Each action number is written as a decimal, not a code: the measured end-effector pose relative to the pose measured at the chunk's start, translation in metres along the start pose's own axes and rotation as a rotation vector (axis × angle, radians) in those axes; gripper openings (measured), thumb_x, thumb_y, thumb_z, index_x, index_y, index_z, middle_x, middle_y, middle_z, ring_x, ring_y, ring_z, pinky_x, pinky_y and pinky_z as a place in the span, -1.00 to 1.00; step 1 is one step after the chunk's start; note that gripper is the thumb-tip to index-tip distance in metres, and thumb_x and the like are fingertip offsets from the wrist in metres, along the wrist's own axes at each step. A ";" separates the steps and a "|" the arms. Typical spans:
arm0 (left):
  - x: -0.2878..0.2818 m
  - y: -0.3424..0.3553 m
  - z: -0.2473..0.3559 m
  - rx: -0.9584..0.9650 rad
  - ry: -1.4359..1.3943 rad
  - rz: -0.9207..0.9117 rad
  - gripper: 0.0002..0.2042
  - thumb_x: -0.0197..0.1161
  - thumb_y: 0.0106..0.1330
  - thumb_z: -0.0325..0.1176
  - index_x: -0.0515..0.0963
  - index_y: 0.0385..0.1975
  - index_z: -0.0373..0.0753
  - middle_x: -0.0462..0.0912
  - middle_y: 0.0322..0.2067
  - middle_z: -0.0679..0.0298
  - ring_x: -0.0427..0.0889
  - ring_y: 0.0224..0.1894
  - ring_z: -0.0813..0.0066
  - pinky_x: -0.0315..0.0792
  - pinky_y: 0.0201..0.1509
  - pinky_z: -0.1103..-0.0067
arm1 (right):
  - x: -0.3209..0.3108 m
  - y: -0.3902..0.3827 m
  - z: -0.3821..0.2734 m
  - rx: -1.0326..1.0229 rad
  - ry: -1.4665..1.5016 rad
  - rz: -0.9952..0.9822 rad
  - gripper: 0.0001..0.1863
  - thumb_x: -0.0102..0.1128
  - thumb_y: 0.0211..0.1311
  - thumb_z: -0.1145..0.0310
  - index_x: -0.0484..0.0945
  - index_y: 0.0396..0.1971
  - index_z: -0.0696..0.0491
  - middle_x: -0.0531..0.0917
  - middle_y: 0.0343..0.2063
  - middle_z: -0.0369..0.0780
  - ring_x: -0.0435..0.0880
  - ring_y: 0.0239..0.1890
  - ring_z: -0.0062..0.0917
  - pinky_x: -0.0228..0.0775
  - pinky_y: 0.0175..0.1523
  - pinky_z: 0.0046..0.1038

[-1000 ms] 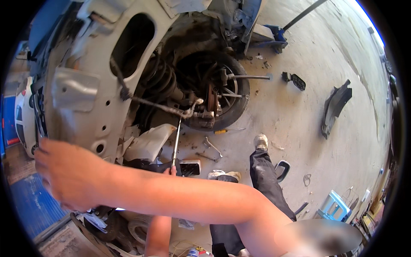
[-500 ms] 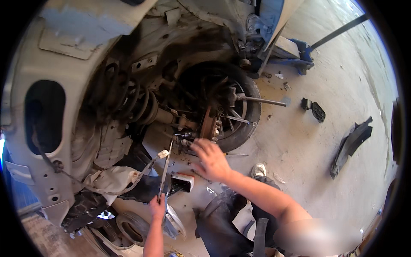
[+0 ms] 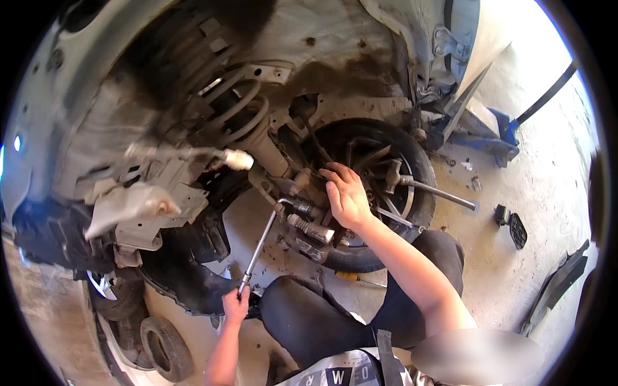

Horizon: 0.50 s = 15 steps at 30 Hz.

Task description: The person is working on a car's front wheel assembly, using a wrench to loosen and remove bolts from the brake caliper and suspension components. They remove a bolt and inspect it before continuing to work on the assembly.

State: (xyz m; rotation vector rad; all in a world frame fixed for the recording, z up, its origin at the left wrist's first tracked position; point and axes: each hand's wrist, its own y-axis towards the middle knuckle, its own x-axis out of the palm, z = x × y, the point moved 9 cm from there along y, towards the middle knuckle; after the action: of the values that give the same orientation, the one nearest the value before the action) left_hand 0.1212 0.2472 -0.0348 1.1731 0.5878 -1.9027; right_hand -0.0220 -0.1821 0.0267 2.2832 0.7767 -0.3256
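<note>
My left hand (image 3: 236, 305) is closed round the lower end of a long chrome socket wrench (image 3: 259, 252). The wrench slants up to the right, and its bent head meets the suspension parts below the strut (image 3: 273, 154). Right of that head, my right hand (image 3: 347, 197) lies against the hub area, fingers stretched up and to the left. I see nothing in its grip; its fingertips partly cover the parts behind. Below the hand hangs a dirty brake caliper (image 3: 311, 228) with a ribbed rubber boot.
A wheel (image 3: 421, 174) lies behind the hub, with a hammer (image 3: 444, 194) and a combination wrench (image 3: 400, 219) on it. A yellow-handled screwdriver (image 3: 348, 276) is on the floor. A white connector (image 3: 238, 159) dangles at left. A blue jack (image 3: 499, 141) stands far right.
The view has come closer to the wheel well. My right hand has gone from hovering near the caliper to resting against the hub area. My left hand keeps hold of the socket wrench.
</note>
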 end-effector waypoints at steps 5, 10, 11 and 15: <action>0.020 -0.002 -0.004 0.077 0.051 0.147 -0.57 0.28 0.25 -0.12 0.44 -0.69 -0.35 0.43 -0.77 0.00 0.48 -0.69 -0.04 0.31 -0.58 0.29 | 0.009 -0.004 0.000 0.015 -0.024 0.009 -0.62 -0.14 0.39 0.24 0.54 0.01 0.11 0.48 0.08 -0.01 0.40 0.17 -0.11 0.16 0.31 -0.20; 0.031 -0.003 -0.003 0.076 0.022 0.193 -0.56 0.30 0.23 -0.08 0.43 -0.72 -0.30 0.49 -0.74 -0.02 0.56 -0.61 -0.10 0.40 -0.53 0.24 | 0.006 -0.004 0.003 0.011 -0.077 -0.036 -0.61 -0.16 0.40 0.22 0.54 0.02 0.09 0.49 0.08 0.00 0.40 0.17 -0.10 0.17 0.30 -0.20; 0.033 0.000 -0.003 0.081 0.031 0.221 -0.56 0.30 0.23 -0.07 0.43 -0.72 -0.30 0.49 -0.73 -0.02 0.56 -0.60 -0.11 0.41 -0.53 0.24 | 0.006 -0.002 0.004 0.004 -0.076 -0.042 -0.61 -0.16 0.40 0.22 0.54 0.02 0.09 0.49 0.07 0.01 0.40 0.17 -0.11 0.17 0.30 -0.20; 0.066 0.009 -0.025 0.059 0.088 0.257 -0.52 0.26 0.23 0.03 0.44 -0.71 -0.27 0.53 -0.70 -0.02 0.57 -0.60 -0.11 0.44 -0.51 0.19 | 0.007 -0.001 0.000 -0.021 -0.093 -0.028 -0.62 -0.17 0.41 0.23 0.53 0.02 0.09 0.50 0.06 0.01 0.40 0.17 -0.11 0.19 0.29 -0.20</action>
State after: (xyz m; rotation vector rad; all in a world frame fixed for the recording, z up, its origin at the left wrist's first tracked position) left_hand 0.1253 0.2343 -0.1042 1.3093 0.4077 -1.6674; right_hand -0.0171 -0.1781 0.0226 2.2225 0.7619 -0.4310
